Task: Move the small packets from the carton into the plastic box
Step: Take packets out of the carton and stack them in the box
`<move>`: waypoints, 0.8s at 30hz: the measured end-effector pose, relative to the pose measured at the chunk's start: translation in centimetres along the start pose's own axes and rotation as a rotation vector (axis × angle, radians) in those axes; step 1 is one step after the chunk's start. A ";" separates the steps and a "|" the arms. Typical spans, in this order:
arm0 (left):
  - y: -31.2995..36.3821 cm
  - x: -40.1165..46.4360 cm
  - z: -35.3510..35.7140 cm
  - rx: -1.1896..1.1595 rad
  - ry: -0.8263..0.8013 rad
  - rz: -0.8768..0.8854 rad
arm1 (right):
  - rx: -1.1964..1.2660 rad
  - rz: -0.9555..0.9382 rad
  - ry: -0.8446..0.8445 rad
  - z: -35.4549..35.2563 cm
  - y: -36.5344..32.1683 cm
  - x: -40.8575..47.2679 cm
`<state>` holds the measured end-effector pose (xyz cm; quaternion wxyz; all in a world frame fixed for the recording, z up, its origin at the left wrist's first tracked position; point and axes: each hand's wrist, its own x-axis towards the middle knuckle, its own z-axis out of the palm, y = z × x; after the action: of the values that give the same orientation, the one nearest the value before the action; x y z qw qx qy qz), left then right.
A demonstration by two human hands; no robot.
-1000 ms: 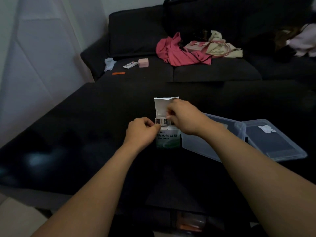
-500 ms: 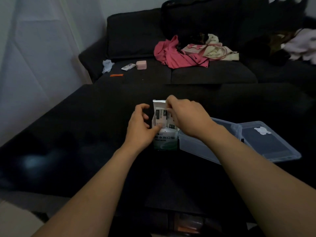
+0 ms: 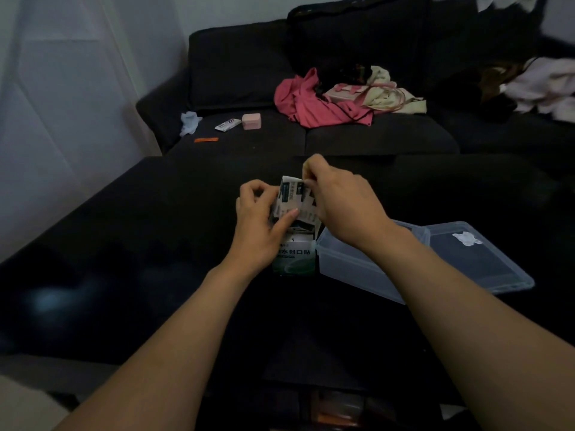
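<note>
A small white and green carton (image 3: 295, 258) stands upright on the dark table (image 3: 155, 244), its top open. A bundle of small white packets (image 3: 291, 199) with dark print sticks up out of it. My left hand (image 3: 258, 219) presses its thumb against the front of the packets and the carton's left side. My right hand (image 3: 339, 203) pinches the packets at their top right edge. The clear plastic box (image 3: 351, 269) sits just right of the carton, lidless and partly hidden by my right forearm.
The box's clear lid (image 3: 476, 259) lies flat to the right of the box. Behind the table a dark sofa (image 3: 373, 138) holds a red garment (image 3: 311, 104), a cream bag (image 3: 382, 94), a pink case (image 3: 251, 121) and other small items.
The packets have risen higher out of the carton. My right hand moved up with them, and my left hand shifted from the carton's edge to the front of the packets.
</note>
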<state>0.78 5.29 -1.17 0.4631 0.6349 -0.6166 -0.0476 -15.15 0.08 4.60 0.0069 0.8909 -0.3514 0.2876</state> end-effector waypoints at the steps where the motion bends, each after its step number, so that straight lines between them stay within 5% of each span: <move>1: 0.0 0.0 0.1 0.007 0.004 0.007 | 0.011 0.006 0.000 0.0 0.1 -0.1; 10: 0.6 0.1 0.4 0.017 0.012 0.009 | 0.199 0.040 0.084 0.1 0.4 -0.1; 24: 1.7 0.3 0.7 -0.380 0.107 -0.217 | 0.765 0.385 0.074 -0.5 2.2 0.0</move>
<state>-0.83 4.97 -0.27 0.5987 0.6004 -0.4992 -0.1785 -16.77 -1.43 4.60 -0.3651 0.7365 -0.3788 0.4251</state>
